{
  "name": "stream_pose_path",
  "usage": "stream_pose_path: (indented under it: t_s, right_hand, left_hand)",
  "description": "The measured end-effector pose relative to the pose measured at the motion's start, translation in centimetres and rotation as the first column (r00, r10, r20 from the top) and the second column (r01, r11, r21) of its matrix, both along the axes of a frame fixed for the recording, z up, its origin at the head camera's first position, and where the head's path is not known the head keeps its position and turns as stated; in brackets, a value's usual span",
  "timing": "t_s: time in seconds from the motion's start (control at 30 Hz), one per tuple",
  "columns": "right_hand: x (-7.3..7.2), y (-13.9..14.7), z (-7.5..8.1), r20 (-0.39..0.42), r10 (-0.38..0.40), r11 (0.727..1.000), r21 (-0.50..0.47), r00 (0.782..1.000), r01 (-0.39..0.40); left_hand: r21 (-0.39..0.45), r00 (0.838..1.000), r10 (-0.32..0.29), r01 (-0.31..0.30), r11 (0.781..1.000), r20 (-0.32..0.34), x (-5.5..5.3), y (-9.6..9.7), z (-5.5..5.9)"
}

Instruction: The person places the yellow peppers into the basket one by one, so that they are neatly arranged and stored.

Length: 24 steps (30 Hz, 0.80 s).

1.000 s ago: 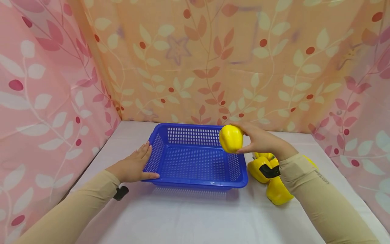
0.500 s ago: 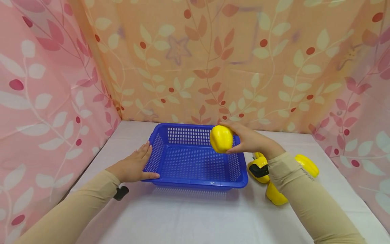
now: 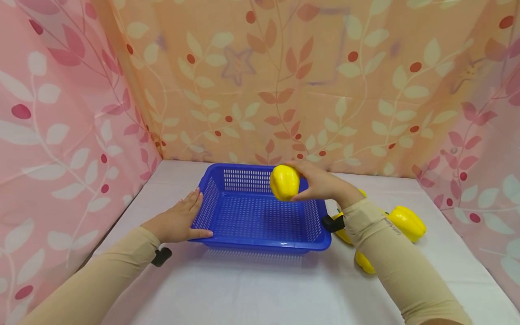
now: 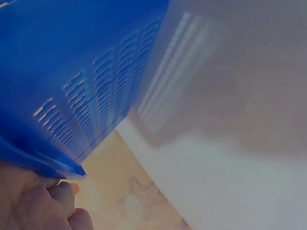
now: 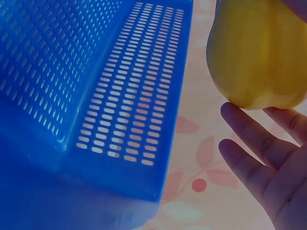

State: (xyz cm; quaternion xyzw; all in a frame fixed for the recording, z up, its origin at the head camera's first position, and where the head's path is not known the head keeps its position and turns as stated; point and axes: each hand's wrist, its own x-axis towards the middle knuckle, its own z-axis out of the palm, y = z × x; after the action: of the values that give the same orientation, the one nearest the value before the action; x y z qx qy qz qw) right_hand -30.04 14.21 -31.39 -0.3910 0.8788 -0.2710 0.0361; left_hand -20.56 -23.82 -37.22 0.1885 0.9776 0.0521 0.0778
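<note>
In the head view my right hand (image 3: 318, 180) holds a yellow bell pepper (image 3: 285, 183) above the right side of a blue plastic basket (image 3: 260, 245). The right wrist view shows the pepper (image 5: 259, 52) between thumb and fingers, with some fingertips (image 5: 230, 146) off its surface. My left hand (image 3: 178, 219) rests on the basket's left rim, its fingers laid along the edge and its thumb over the front corner. From the left wrist, the hand (image 4: 36, 201) shows against the rim of the basket (image 4: 76, 43). No pepper is visible inside the basket.
More yellow bell peppers lie on the white-covered table (image 3: 260, 293) right of the basket; one pepper (image 3: 407, 223) shows well, others are partly behind my right forearm (image 3: 390, 253). Patterned curtains (image 3: 260, 81) stand behind and at both sides.
My right hand has carried the bell pepper leftward, from over the basket's right rim to further over its inside. The left hand and basket have stayed in place.
</note>
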Motion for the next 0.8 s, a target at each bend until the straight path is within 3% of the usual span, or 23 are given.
stream_pose_path:
  t_s: [0.53, 0.8]
  right_hand:
    - [-0.9, -3.4, -1.3, 0.076, 0.030, 0.999, -0.047, 0.997, -0.027]
    - [-1.3, -5.0, -2.4, 0.050, 0.050, 0.999, -0.011, 0.998, -0.049]
  left_hand:
    - [0.006, 1.000, -0.014, 0.014, 1.000, -0.019, 0.2, 0.0, 0.0]
    - [-0.001, 0.999, -0.022, 0.022, 1.000, -0.033, 0.3, 0.1, 0.3]
